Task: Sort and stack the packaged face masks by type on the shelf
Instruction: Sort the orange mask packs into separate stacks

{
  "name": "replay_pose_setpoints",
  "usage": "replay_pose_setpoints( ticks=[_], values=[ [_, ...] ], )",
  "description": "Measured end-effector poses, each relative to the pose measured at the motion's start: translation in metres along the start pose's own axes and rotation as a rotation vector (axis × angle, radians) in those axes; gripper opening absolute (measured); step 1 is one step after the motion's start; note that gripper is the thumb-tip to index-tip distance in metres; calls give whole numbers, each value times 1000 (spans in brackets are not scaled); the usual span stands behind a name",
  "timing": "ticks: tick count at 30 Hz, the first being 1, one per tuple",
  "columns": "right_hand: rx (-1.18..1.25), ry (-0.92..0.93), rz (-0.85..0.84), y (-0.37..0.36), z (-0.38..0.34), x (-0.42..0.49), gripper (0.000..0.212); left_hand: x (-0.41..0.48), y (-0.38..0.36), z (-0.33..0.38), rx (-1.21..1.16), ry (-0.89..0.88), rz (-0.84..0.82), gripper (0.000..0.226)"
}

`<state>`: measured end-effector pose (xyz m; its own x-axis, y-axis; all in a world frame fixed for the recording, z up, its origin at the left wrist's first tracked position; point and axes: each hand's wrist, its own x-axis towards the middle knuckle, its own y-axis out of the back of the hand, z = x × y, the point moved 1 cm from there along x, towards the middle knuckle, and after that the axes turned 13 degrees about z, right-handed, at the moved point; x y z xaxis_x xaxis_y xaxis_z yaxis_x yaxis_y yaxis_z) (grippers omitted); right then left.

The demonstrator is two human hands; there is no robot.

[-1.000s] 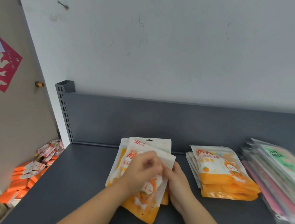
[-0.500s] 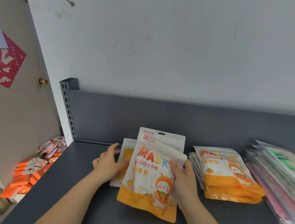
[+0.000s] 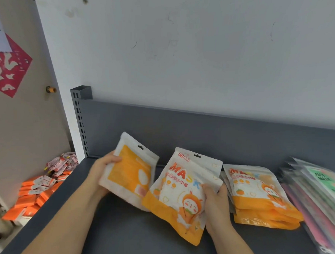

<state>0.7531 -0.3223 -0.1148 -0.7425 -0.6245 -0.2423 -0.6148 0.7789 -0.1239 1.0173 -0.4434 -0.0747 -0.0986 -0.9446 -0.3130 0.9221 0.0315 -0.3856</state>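
Now holding one pack in each of the hands, over the dark grey shelf [image 3: 120, 230]. With the left hand [image 3: 103, 174], gripping the left edge of a back-facing mask pack [image 3: 130, 173], thumb on top, plain orange panel showing, tilted. With the right hand [image 3: 215, 203], pinching the right edge of a front-facing mask pack [image 3: 181, 194], printed MASK above a cartoon figure, overlapping the other pack's lower corner. Just beside the right hand, flat on the shelf, a stack of matching orange packs [image 3: 259, 198]. Farther right, close against that stack, a fanned pile of clear packs [image 3: 317, 196], green-labelled on top, blurred. Down left, below the shelf edge, a heap of orange boxes [image 3: 31, 195].
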Motion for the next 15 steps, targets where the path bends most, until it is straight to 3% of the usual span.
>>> replay_pose_setpoints(
  ticks=[2,5,8,12,15],
  values=[
    [-44,29,-3,-1,2,0,36,-8,-2,21,-30,-22,-120,58],
    [-89,57,-7,-2,4,1,38,-39,-31,35,170,-250,-206,64],
    [-106,78,-20,-3,5,2,38,-72,-78,14,534,-501,-204,60],
    [-175,181,-28,-2,1,0,29,-82,-118,-46,1292,-847,-343,70],
    [-180,180,-5,-2,-1,0,20,-86,-130,-77,1463,-903,-388,64]
  ],
)
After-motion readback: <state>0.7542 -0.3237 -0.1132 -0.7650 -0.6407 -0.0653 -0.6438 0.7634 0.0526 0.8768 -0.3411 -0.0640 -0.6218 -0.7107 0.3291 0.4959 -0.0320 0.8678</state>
